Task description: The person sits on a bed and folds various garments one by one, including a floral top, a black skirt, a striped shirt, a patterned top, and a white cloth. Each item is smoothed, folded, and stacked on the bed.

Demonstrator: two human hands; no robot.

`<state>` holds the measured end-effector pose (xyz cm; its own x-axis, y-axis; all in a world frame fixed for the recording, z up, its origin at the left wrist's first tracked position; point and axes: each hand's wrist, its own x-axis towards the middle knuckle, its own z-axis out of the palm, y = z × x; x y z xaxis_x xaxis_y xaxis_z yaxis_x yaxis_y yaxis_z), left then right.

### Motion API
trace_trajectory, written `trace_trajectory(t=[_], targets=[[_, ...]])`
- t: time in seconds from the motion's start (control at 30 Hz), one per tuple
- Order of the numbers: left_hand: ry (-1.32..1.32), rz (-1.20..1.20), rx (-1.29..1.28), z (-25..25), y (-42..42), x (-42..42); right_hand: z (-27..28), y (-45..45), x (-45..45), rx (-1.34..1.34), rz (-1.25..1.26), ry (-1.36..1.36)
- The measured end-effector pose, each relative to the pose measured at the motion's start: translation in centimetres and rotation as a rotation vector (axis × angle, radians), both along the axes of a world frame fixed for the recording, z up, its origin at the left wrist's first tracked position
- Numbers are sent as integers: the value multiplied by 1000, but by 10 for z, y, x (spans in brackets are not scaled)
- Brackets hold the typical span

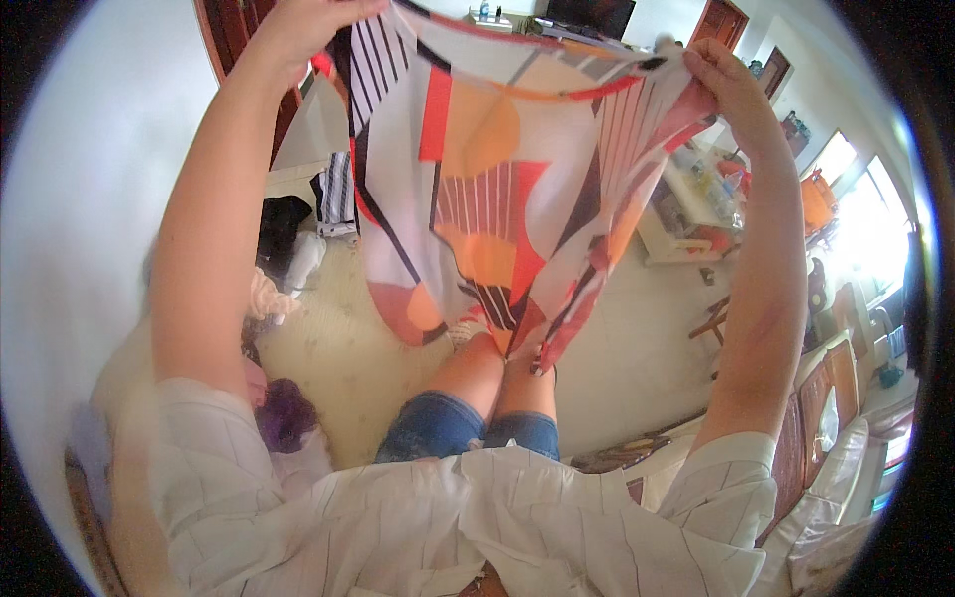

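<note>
A thin patterned garment [485,201] in white, orange, red and black hangs spread out in front of me, its lower edge near my knees. My left hand [328,26] grips its upper left corner at the top of the view; part of that hand is cut off by the picture's edge. Its upper right part is pinched in my right hand [712,74]. Both arms are raised and stretched forward. The cloth sags between the hands and hides part of the floor behind it. Whether it is a top or another garment, I cannot tell.
Clothes in black [282,227], peach [270,295] and purple [287,414] lie along the left, with a striped folded cloth [336,186] further back. A low table [683,242] bearing bags stands at the right. Wooden seating [813,418] is at the lower right, and a television [593,16] at the back.
</note>
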<state>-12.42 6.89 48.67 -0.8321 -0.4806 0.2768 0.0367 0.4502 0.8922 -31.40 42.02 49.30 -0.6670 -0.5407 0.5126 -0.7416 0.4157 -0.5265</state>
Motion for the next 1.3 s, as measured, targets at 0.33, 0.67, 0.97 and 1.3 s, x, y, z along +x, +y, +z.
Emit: trace_trajectory(t=[0.33,0.67,0.97,1.3], targets=[[352,-202,-54,36,-37,4,4,-22,11,149,34,-88],[307,-187,-157,29,-31,0,-26,-17,22,-163,154,-435],[339,-254,-46,17,-59,-16,-24,-11,-10,-251,322,-294],[257,-126,-21,15,-30,-2,-7,-42,58,-177,-190,-323]])
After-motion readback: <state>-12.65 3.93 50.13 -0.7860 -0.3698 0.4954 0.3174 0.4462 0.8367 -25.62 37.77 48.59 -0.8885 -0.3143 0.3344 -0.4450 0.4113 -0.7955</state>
